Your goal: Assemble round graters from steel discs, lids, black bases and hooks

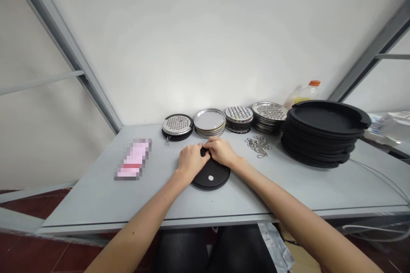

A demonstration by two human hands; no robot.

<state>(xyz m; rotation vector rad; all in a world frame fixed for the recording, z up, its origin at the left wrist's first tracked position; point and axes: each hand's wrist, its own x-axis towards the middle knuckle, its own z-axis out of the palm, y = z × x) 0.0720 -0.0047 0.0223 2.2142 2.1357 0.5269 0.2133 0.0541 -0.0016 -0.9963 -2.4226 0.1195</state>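
A black round plastic disc [209,173] with a small white dot near its front rim lies on the grey table in front of me. At the disc's far edge my left hand [192,158] is closed, thumb and fingers pressed on the rim. Close against it, my right hand [221,151] pinches the same edge from the other side. Any small part between the fingertips is hidden. Right of my hands lies a loose pile of metal wire clips [259,145]. Behind them stand a grater disc in a black holder [177,125] with a clip at its front, and a stack of plain metal discs [209,120].
Stacks of coarse grater discs [239,115] and slotted grater discs [269,113] line the wall. A tall stack of black round trays [320,136] stands at right, before an orange-capped bottle [311,91]. A blurred-out phone-like object [133,158] lies left. The table's front edge [221,220] is near me.
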